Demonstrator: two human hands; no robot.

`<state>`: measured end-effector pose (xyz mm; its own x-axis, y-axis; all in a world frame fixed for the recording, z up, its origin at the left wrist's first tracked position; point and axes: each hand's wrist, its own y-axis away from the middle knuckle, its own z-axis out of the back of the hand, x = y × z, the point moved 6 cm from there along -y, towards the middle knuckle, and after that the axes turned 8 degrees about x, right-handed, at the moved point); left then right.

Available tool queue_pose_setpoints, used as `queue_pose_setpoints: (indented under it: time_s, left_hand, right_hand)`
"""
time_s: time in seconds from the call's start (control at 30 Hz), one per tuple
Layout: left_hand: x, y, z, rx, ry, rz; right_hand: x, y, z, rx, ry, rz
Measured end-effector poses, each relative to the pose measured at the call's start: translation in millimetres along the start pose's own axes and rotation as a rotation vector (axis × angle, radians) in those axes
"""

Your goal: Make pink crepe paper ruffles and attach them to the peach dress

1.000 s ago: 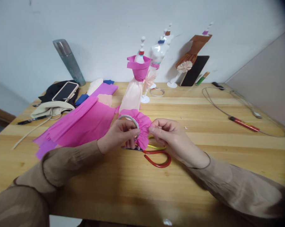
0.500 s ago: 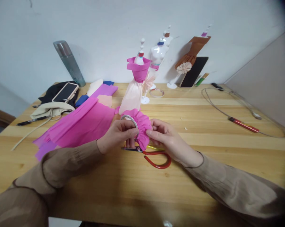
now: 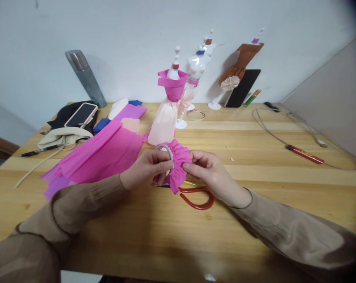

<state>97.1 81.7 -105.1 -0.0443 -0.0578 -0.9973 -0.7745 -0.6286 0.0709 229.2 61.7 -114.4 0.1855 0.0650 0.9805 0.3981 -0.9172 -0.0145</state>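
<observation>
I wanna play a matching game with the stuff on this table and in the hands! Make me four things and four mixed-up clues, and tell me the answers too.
Things:
1. pink ruffle
2. grey ring
3. scissors
4. flask

Clues:
A. at the table's back left
B. held in the left hand
C. lying beneath the hands, partly red
D. pinched by the right hand

Pairs: 1-D, 2-B, 3-C, 4-A

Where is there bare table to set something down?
Bare wood shows between the sleeves, in front of the scissors, and between the right hand and the red tube, barring tiny scraps. Crowded: left, with pink paper and phone; back, with dress forms.
</observation>
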Motion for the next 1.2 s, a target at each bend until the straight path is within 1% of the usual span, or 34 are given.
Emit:
queue_pose_setpoints:
  time_s: [0.2,0.37,0.43,0.53,0.6,0.7,0.87,1.03,1.1,1.2]
  left_hand:
    - [-0.1,-0.4,0.5,0.0,-0.068,0.003]
    - [-1.9,-1.0,-0.3,-0.003,-0.107,-0.007]
    - [-2.2,-0.8,-0.1,-0.013,-0.126,0.001]
    - [-1.7,-0.7,-0.9,0.002,-0.139,0.007]
    - [-0.6,-0.9,-1.1,0.017,-0.128,0.012]
    - [1.2,-1.2,-0.5,0.019,-0.087,0.022]
    - [3.1,-1.4,-0.7,0.019,-0.008,0.037]
    - [4.4,-1.2,0.4,0.025,0.012,0.044]
    - [5.3,-1.0,1.3,0.025,0.035,0.049]
    - [5.7,-0.7,2.8,0.014,0.06,0.045]
  right_hand:
    - [-2.5,1.0,-0.5,-0.001,-0.028,-0.011]
    - [-6.3,1.0,-3.9,0.059,-0.065,-0.028]
    - [-8.6,0.4,-3.6,0.045,-0.063,-0.024]
    - [-9.9,-0.6,-2.7,0.007,-0.034,-0.014]
    - [-7.3,-0.4,-2.6,-0.002,-0.008,0.006]
    - [-2.4,0.6,-1.7,0.021,0.0,0.006]
    - [1.6,0.8,6.5,-0.035,-0.017,0.011]
    - [-2.9,-1.1,0.5,0.026,-0.017,-0.028]
    - [-0.6,-0.6,4.3,0.002,0.017,-0.001]
    - [5.7,1.9,16.0,-0.098,0.061,0.087]
